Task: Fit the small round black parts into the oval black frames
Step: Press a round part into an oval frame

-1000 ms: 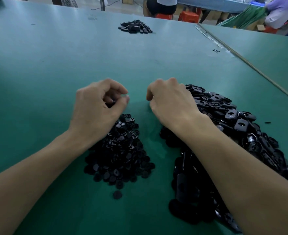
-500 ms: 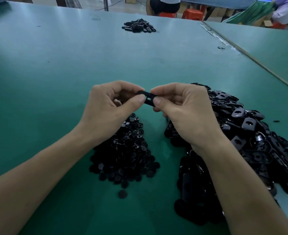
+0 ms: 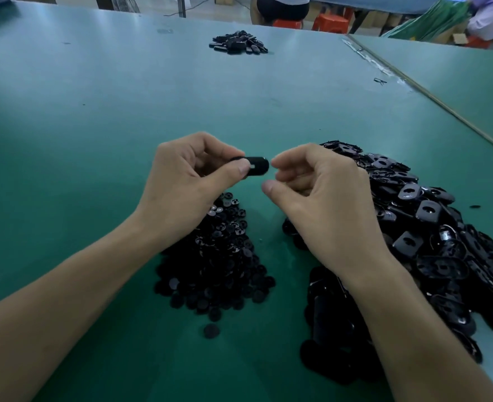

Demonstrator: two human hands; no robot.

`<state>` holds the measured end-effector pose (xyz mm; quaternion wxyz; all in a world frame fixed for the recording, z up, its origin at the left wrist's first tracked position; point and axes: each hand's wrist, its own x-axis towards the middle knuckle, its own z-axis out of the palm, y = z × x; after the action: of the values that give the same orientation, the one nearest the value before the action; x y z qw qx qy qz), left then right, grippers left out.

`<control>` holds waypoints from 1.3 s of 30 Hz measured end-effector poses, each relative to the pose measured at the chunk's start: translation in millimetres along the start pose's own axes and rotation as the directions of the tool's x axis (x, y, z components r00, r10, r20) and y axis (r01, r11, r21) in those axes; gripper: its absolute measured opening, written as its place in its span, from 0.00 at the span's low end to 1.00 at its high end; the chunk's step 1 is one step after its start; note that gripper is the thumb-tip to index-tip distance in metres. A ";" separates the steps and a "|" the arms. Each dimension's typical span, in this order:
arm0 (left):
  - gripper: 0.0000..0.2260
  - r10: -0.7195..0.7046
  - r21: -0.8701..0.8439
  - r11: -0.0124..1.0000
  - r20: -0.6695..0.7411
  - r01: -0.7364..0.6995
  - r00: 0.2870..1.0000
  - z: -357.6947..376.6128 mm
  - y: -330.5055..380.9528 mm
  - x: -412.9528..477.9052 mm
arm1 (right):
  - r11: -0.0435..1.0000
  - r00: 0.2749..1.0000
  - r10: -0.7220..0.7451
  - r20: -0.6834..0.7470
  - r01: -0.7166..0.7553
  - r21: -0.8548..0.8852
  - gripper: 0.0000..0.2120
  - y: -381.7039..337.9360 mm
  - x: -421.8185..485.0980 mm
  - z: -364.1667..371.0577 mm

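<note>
The left hand (image 3: 187,192) pinches one oval black frame (image 3: 261,167) between thumb and forefinger. It holds the frame up over the far end of the heap of small round parts (image 3: 219,265), with the frame's free end towards the right hand (image 3: 323,204). That hand hovers just beside the frame with its fingers loosely curled, thumb and forefinger apart, and nothing to be seen in them. Whether a round part already sits in the frame I cannot tell.

The green surface (image 3: 94,140) carries everything. The broad pile of oval frames (image 3: 442,242) lies right of the round heap, partly under the right forearm. Likely each stock is kept on the side of the hand that feeds from it. A smaller pile of black pieces (image 3: 238,43) sits well beyond the round heap, probably finished ones set out of the way. One stray round part (image 3: 211,330) lies just on the near side of the heap.
</note>
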<state>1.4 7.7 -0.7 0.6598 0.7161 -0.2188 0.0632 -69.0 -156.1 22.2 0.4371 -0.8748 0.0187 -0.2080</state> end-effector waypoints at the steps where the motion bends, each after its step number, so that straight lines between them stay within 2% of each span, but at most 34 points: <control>1: 0.04 -0.006 -0.001 1.000 -0.030 0.006 1.000 -1.3 -1.8 1.2 | 0.994 0.999 -0.036 0.012 0.037 -0.100 0.07 -0.6 -1.2 0.4; 5: 0.05 -0.031 -0.018 0.999 -0.094 0.030 0.995 -4.9 -7.4 4.2 | 0.910 0.968 -0.090 0.236 0.176 -0.374 0.03 -5.4 -4.6 3.4; 8: 0.04 -0.041 -0.042 0.998 -0.101 0.037 0.994 -5.0 -8.5 4.9 | 0.873 0.931 -0.052 0.361 0.218 -0.436 0.07 -11.9 -7.4 7.4; 13: 0.06 -0.056 -0.056 0.997 -0.080 0.052 0.995 -4.9 -6.8 5.0 | 0.842 0.903 -0.012 0.429 0.241 -0.483 0.08 -16.9 -8.9 9.5; 21: 0.07 -0.065 -0.092 0.994 -0.058 0.059 0.996 -1.9 -4.1 3.4 | 0.859 0.894 0.016 0.448 0.217 -0.463 0.06 -17.6 -9.3 11.9; 27: 0.10 -0.064 -0.074 0.995 -0.058 0.060 0.996 -1.7 -5.3 2.4 | 0.827 0.887 -0.022 0.461 0.275 -0.491 0.11 -14.4 -10.8 16.0; 29: 0.10 -0.057 -0.068 0.996 -0.053 0.053 0.997 -2.4 -5.1 3.0 | 0.855 0.901 -0.058 0.429 0.267 -0.444 0.10 -14.8 -9.9 15.8; 33: 0.10 -0.064 -0.076 0.995 -0.043 0.061 0.997 -1.9 -4.3 2.5 | 0.954 0.943 -0.113 0.314 0.192 -0.233 0.08 -16.1 -9.1 14.1; 39: 0.10 -0.044 -0.055 0.998 -0.024 0.043 0.999 1.6 -1.9 0.7 | 0.989 0.985 -0.095 0.145 0.110 -0.099 0.03 -9.2 -6.6 11.0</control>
<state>2.4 6.1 -2.4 0.6831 0.7015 -0.1965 0.0517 -72.2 -140.7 21.1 0.3787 -0.9091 -0.0460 -0.1673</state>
